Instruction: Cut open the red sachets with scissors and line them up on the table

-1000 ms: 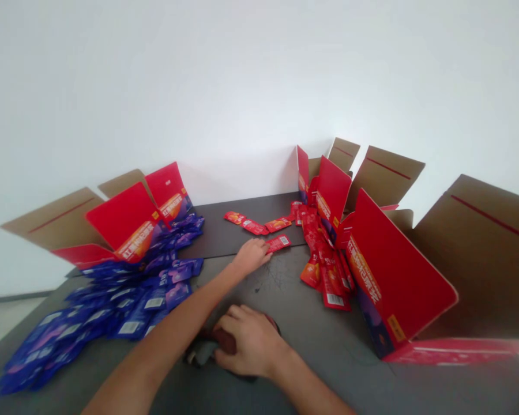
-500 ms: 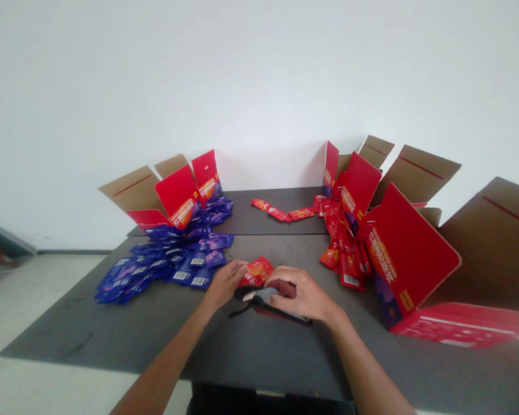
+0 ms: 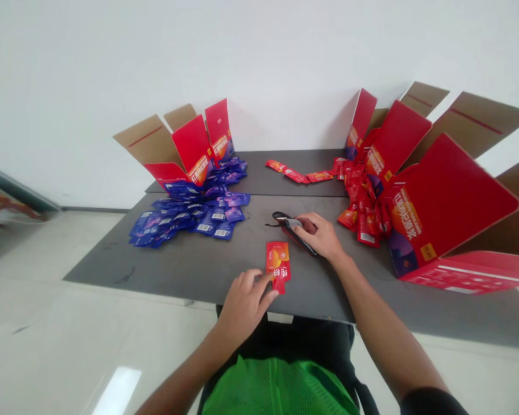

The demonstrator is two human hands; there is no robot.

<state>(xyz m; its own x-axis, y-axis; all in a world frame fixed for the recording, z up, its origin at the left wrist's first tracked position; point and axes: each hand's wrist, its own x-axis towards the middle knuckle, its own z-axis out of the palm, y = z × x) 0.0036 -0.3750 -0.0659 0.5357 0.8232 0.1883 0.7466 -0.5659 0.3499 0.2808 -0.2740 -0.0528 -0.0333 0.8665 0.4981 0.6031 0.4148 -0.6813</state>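
"What is the left hand doing?"

"Its grip is loose, with the fingers apart. They touch the end of a red packet. The packet lies flat on the bench, near the front edge."

"And the right hand?"

"Its grip is closed on a dark pouch with a thin cord."

"What else is there?"

"Blue packets lie in a heap on the left. Red packets lie in a heap on the right, beside an open red box."

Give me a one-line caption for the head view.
Left hand touches a red sachet while right hand rests on a dark pouch.
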